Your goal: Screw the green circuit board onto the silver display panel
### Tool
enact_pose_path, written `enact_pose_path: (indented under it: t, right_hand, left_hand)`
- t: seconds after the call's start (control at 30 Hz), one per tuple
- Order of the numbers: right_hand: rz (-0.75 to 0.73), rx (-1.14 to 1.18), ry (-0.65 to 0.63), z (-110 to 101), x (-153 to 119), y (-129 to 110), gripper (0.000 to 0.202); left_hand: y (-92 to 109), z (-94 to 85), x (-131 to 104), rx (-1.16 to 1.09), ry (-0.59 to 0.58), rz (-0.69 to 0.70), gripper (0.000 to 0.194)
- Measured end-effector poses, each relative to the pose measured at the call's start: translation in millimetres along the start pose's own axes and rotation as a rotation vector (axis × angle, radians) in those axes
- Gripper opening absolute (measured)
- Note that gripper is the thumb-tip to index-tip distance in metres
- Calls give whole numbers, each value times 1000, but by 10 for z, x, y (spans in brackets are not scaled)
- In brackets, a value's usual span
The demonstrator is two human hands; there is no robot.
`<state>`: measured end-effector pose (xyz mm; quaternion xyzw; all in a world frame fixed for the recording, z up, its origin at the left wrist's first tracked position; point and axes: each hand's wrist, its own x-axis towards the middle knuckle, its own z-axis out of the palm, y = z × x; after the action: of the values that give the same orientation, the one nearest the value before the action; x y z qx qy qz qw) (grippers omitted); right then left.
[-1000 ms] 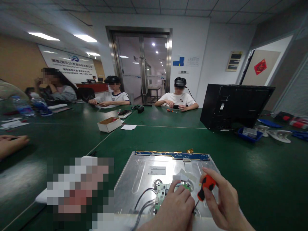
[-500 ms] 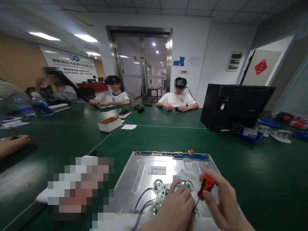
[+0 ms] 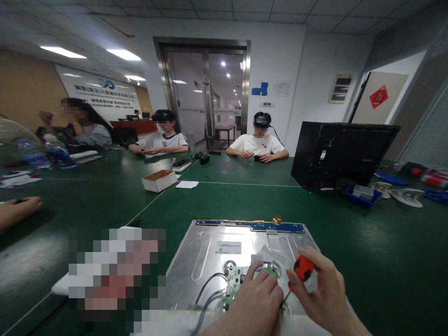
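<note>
Over a silver metal display panel, my left hand presses down on a green circuit board, its fingers bent over the board's right side; the fingertips are partly hidden. Dark cables run from the board's left edge. My right hand grips the red-and-black handle of a screwdriver between thumb and fingers. The screwdriver is tilted, and its shaft runs down toward the board's right side by my left hand, which hides the tip.
A narrow blue circuit strip lines the panel's far edge. A black monitor and a blue tray stand at the right. An open white box sits mid-table. Several people sit around the green table; one person's hand rests at the left.
The screwdriver's handle has turned and tipped slightly, with my right fingers shifting around it. My left hand stays in the same place on the board.
</note>
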<state>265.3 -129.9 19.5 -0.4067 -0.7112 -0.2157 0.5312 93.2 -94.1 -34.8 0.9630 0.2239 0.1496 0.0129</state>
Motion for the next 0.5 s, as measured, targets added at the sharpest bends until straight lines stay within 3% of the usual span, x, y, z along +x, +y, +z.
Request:
enact_pose_path:
  t: [0.2, 0.37, 0.5]
  right_hand:
    - [19, 92, -72, -28, -29, 13, 26]
    - [137, 171, -148, -88, -119, 33, 33]
    - [125, 204, -116, -77, -103, 25, 32]
  left_hand:
    - [-5, 42, -6, -6, 8, -6, 18]
    - [10, -7, 9, -2, 7, 6, 14]
    - [17, -40, 12, 21, -1, 2, 9]
